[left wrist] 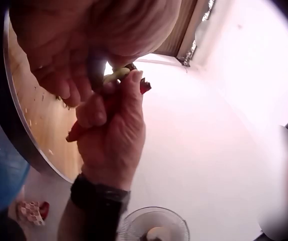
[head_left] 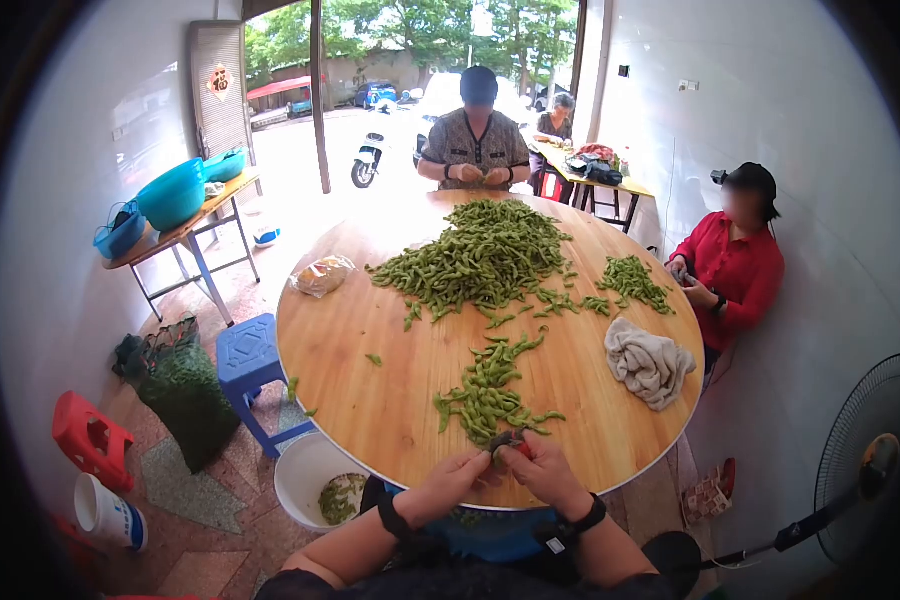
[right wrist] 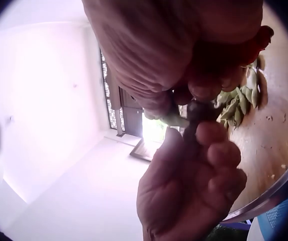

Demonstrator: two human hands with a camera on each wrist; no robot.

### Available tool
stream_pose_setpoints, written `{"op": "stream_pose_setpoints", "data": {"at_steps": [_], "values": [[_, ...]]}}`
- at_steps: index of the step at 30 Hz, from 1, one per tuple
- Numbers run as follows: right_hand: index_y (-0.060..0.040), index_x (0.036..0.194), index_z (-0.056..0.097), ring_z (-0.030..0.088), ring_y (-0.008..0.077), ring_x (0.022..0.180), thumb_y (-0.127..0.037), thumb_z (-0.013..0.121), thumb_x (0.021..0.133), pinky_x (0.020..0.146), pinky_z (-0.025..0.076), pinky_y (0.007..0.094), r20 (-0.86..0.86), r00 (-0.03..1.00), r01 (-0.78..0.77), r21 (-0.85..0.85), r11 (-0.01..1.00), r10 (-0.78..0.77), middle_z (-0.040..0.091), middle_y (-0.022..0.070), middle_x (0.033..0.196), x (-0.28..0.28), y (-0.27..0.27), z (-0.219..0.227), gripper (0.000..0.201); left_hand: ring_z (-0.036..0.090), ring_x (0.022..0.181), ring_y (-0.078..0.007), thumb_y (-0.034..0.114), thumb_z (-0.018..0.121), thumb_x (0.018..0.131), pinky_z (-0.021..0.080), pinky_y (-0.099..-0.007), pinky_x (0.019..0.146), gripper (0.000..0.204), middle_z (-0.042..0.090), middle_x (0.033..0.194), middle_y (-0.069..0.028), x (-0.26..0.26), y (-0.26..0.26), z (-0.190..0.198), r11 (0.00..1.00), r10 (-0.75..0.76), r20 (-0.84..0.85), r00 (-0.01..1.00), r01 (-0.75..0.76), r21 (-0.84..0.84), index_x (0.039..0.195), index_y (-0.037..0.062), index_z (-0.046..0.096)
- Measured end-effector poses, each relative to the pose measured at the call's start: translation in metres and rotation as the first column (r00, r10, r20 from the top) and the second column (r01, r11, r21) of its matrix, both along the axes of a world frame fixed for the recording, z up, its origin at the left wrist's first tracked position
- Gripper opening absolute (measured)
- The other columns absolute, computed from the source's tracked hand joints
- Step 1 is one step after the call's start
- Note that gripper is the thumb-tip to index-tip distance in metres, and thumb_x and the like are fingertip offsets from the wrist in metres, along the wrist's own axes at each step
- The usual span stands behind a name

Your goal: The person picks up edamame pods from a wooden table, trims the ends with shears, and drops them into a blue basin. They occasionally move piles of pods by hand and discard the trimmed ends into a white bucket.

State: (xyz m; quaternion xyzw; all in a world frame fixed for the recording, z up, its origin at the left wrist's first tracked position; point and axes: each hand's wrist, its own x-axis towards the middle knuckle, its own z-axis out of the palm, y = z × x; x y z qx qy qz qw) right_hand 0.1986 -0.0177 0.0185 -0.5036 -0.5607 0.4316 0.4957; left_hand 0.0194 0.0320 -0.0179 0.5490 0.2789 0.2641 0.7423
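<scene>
At the near edge of the round table (head_left: 370, 420), my left hand (head_left: 455, 478) and right hand (head_left: 550, 472) meet in front of a small pile of green soybean pods (head_left: 490, 390). My right hand grips a small red and dark tool (right wrist: 260, 44); the fingers hide most of it, so I cannot tell its kind. Between the fingertips of both hands a green pod (left wrist: 115, 76) shows in the left wrist view, pinched by my left hand. A big heap of pods (head_left: 485, 250) covers the table's far middle.
A crumpled cloth (head_left: 650, 362) lies right, a plastic bag (head_left: 322, 275) left. Below the left edge stand a white bucket (head_left: 305, 465) with pods inside and a blue stool (head_left: 248, 350). Two people (head_left: 475, 140) (head_left: 738, 260) work around the table. A fan (head_left: 875, 460) stands right.
</scene>
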Motion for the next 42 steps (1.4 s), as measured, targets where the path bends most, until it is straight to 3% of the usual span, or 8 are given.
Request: {"op": "stream_pose_setpoints", "data": {"at_steps": [7,20,24,26,28,31,35,42], "values": [[-0.0056,0.104,0.058,0.051,0.0035,0.075,-0.016,0.060,0.094,0.062,0.043,0.0204,-0.135,0.952,-0.284,-0.061,0.957,0.274,0.056,-0.0050,0.084,0.008,-0.003,0.006,0.015,0.058,0.094,-0.0163,0.033,0.045,0.100,0.046,-0.0297,0.080,0.032,0.062,0.103,-0.0062,-0.014,-0.008,0.004,0.801,-0.138,0.372,0.918,0.324,-0.504,0.116,0.0067,0.057],[-0.0025,0.117,0.053,0.054,0.0092,0.097,-0.015,0.055,0.096,0.082,0.045,0.0260,-0.145,0.871,-0.480,-0.042,0.876,0.470,0.057,0.0015,0.101,-0.005,0.004,0.012,0.025,0.054,0.082,-0.0155,0.023,0.052,0.097,0.043,-0.0285,0.076,0.019,0.058,0.094,-0.0033,-0.030,-0.018,0.007,0.722,-0.186,0.537,0.823,0.485,-0.493,0.106,0.0062,0.056],[0.0013,0.110,0.048,0.057,0.0335,0.092,-0.022,0.045,0.098,0.079,0.045,0.0377,0.206,0.967,-0.144,-0.058,0.988,0.153,0.056,0.0205,0.098,-0.013,0.016,0.003,0.026,0.048,0.071,-0.0111,0.020,0.054,0.096,0.040,-0.0253,0.070,0.013,0.055,0.082,-0.0006,-0.030,-0.020,0.019,0.902,0.054,0.347,0.936,0.104,-0.419,0.099,0.0073,0.055],[0.0007,0.104,0.046,0.055,0.0411,0.092,-0.020,0.046,0.096,0.076,0.045,0.0434,0.549,0.835,-0.065,0.025,0.998,0.041,0.054,0.0268,0.100,-0.009,0.021,-0.010,0.022,0.048,0.068,-0.0080,0.018,0.052,0.096,0.039,-0.0225,0.067,0.010,0.053,0.076,0.0019,-0.032,-0.015,0.013,0.978,0.206,0.085,0.975,-0.203,-0.049,0.094,0.0082,0.054],[0.0010,0.101,0.046,0.056,0.0457,0.085,-0.019,0.047,0.094,0.069,0.045,0.0470,0.615,0.788,-0.067,0.144,0.987,-0.037,0.057,0.0271,0.090,-0.009,0.022,-0.014,0.021,0.047,0.067,-0.0055,0.016,0.050,0.096,0.038,-0.0208,0.064,0.010,0.052,0.073,0.0033,-0.031,-0.015,0.014,0.964,0.258,0.051,0.965,-0.254,-0.083,0.091,0.0085,0.053],[-0.0004,0.098,0.046,0.059,0.0293,0.050,-0.019,0.047,0.096,0.049,0.047,0.0374,0.346,0.932,-0.084,-0.084,0.993,0.108,0.056,0.0126,0.061,-0.013,0.008,0.005,0.019,0.046,0.067,-0.0054,0.017,0.050,0.097,0.038,-0.0209,0.064,0.012,0.052,0.074,0.0033,-0.032,-0.019,0.011,0.966,0.254,-0.033,0.967,-0.255,-0.039,0.090,0.0082,0.053],[-0.0034,0.099,0.047,0.053,0.0063,0.050,-0.015,0.045,0.097,0.046,0.043,0.0214,0.094,0.971,-0.195,-0.226,0.954,0.220,0.055,0.0006,0.071,-0.011,-0.014,0.007,0.012,0.047,0.068,-0.0044,0.015,0.050,0.098,0.039,-0.0203,0.064,0.010,0.051,0.075,0.0040,-0.030,-0.025,0.005,0.991,0.129,0.026,0.991,-0.130,0.022,0.092,0.0076,0.053],[-0.0046,0.090,0.045,0.052,0.0089,0.045,-0.016,0.048,0.095,0.043,0.041,0.0242,-0.002,0.966,-0.248,-0.291,0.924,0.259,0.053,0.0016,0.063,-0.010,-0.035,0.016,0.012,0.045,0.068,-0.0025,0.013,0.052,0.097,0.037,-0.0185,0.062,0.008,0.050,0.077,0.0060,-0.029,-0.029,0.007,0.994,0.042,-0.020,0.999,-0.039,0.103,0.093,0.0070,0.054]]}}
